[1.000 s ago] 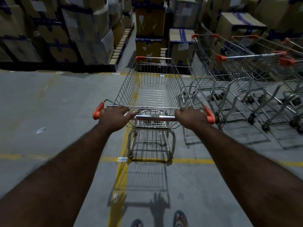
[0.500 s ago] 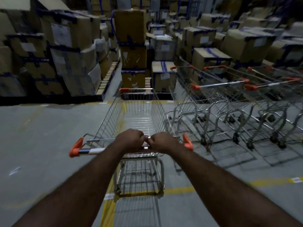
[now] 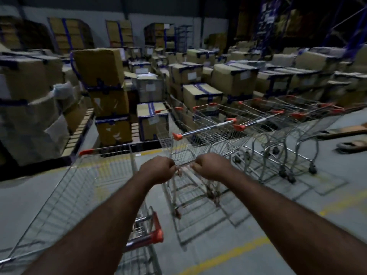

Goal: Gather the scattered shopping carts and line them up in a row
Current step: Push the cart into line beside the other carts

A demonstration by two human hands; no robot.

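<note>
A wire shopping cart [image 3: 83,187] with orange corner caps stands at my lower left. Its handle [image 3: 148,238] lies under my left forearm, with no hand on it. My left hand [image 3: 157,169] and my right hand [image 3: 209,165] are stretched forward as fists close together, closed on a thin metal bar between this cart and the row. Blur hides which cart the bar belongs to. A row of several carts [image 3: 278,120] stands side by side at the right, and the nearest cart's handle [image 3: 202,129] is just beyond my hands.
Stacks of taped cardboard boxes [image 3: 99,68] on pallets [image 3: 79,132] fill the back and left. A yellow floor line [image 3: 228,253] crosses the grey concrete at the lower right. A low flat object [image 3: 349,144] lies on the floor at the far right.
My view has swung right and up. The cart has come up close at my lower left. Both hands have left its handle and now grip a thin bar further forward, beside the row.
</note>
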